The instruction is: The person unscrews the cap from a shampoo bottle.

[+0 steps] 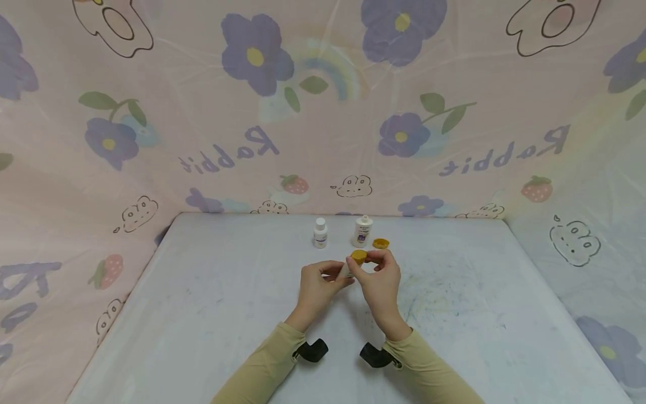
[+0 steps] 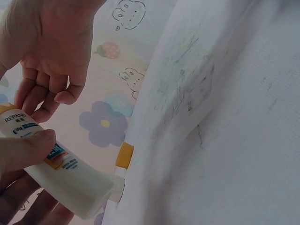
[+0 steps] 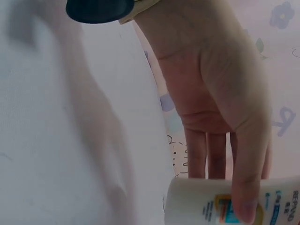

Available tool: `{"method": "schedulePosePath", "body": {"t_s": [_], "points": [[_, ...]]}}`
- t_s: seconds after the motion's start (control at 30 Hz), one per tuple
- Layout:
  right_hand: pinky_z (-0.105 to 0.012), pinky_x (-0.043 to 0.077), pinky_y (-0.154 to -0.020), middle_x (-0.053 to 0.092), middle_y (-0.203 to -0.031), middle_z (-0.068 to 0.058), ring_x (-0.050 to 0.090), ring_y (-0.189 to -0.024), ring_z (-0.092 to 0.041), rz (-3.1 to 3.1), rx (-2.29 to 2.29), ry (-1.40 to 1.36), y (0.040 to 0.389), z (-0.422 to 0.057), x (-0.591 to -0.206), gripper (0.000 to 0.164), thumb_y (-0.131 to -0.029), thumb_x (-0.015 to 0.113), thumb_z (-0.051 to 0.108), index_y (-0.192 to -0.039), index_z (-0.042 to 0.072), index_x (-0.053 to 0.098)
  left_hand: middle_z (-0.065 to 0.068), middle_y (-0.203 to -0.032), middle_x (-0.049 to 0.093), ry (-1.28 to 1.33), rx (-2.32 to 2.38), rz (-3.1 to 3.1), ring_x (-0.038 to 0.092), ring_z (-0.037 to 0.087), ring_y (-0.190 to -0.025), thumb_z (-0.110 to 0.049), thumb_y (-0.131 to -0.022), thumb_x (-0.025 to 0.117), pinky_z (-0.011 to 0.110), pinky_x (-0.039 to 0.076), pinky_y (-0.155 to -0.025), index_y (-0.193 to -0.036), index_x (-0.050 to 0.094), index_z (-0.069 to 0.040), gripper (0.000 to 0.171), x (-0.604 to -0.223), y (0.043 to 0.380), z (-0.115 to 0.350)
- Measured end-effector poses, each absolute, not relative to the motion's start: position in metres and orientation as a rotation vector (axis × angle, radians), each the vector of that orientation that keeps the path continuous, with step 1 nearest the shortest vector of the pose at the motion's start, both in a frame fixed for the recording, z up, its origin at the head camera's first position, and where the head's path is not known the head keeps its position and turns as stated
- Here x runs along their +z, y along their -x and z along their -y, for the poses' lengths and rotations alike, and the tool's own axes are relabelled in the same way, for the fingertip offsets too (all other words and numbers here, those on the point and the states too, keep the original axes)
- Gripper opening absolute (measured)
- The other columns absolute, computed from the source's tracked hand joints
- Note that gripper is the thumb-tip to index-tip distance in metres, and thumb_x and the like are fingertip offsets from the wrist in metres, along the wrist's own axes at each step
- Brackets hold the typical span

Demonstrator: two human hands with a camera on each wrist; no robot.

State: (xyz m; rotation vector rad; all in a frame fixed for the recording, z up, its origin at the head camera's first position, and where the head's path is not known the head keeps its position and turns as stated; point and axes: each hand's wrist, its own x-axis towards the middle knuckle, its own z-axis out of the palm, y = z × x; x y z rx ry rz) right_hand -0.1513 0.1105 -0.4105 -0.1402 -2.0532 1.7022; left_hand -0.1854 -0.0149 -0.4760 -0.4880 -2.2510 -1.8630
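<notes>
Tilting up and to the right, a white REPAND bottle (image 2: 77, 183) with a yellow cap (image 1: 359, 256) at its top end is held between a person's two hands, above the middle of a table. The left hand (image 1: 317, 286) grips the body, thumb across the printed label and fingers behind. The right hand (image 1: 382, 280) pinches the yellow cap between thumb and index finger; whether the cap is fully seated cannot be told. Just beyond the hands stand two more containers, both upright: a labelled white bottle (image 1: 362, 232) with its narrow white neck bare, and, to its left and apart from it, a smaller white bottle (image 1: 320, 235) wearing a white cap. A second yellow cap (image 1: 381, 244) lies on the table just right of the bare-necked bottle. Beige sleeves (image 1: 267, 365) cover the forearms, and a black device (image 1: 314, 350) juts inward from each wrist. The white table cover (image 1: 202, 325) bears dark smudges on the right. Around it hangs a pale pink fabric backdrop (image 1: 313, 151) printed with purple flowers, strawberries, bunny faces and the word "Rabbit" in mirror writing.
</notes>
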Motion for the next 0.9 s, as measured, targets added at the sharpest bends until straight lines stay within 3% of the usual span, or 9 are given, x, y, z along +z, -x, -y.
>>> {"method": "schedulePosePath", "body": {"t_s": [0.1,0.37,0.6,0.9], "points": [[-0.030,0.031,-0.070,0.061,-0.088,-0.022,0.053,-0.088,-0.038,2.050,1.718,0.110,0.152,-0.113,-0.412,0.034,-0.074,0.082,0.003,-0.094,-0.010,0.057,-0.003,-0.090,0.072,0.488,-1.843,2.271,0.068,0.009,-0.076,-0.019,-0.082,0.077,0.027,0.058,-0.069,-0.096,0.076,-0.011,0.016,-0.476,0.185,0.016],[-0.031,0.036,-0.074,0.065,-0.095,-0.018,0.054,-0.091,-0.033,2.099,1.770,-0.009,0.155,-0.124,-0.418,0.030,-0.076,0.080,0.002,-0.097,-0.006,0.062,-0.001,-0.090,0.072,0.529,-1.830,2.328,0.067,0.011,-0.080,-0.011,-0.072,0.085,0.026,0.057,-0.071,-0.096,0.076,-0.008,0.026,-0.476,0.189,0.022],[-0.029,0.040,-0.078,0.067,-0.102,-0.017,0.059,-0.094,-0.021,2.208,1.818,-0.139,0.155,-0.136,-0.417,0.032,-0.079,0.077,0.001,-0.109,-0.004,0.065,-0.003,-0.087,0.072,0.578,-1.920,2.349,0.067,0.009,-0.082,-0.013,-0.069,0.087,0.026,0.057,-0.072,-0.096,0.076,-0.010,0.029,-0.476,0.193,0.029],[-0.028,0.043,-0.089,0.065,-0.115,-0.011,0.057,-0.104,-0.017,2.169,1.940,-0.275,0.170,-0.150,-0.453,0.033,-0.087,0.071,0.007,-0.119,0.002,0.065,0.000,-0.092,0.072,0.607,-2.063,2.360,0.067,0.014,-0.088,-0.011,-0.071,0.085,0.028,0.057,-0.074,-0.100,0.075,-0.008,0.030,-0.477,0.193,0.031]]}}
